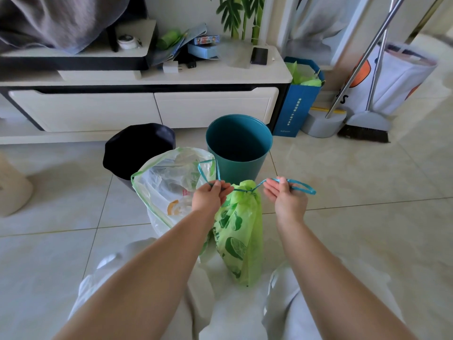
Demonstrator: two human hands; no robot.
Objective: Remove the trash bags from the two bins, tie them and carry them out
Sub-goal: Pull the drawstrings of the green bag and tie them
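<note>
Green bag on floor between and below hands, neck cinched, knot forming at top. Left hand pinches one blue drawstring loop; right hand grips other loop; hands apart, pulling outward. White bag just left of left hand, out of bin, mouth open, untied. Beyond hands: teal bin empty, black bin appears empty. Judgement: removal done; one tie underway, second tie and carry-out left.
</note>
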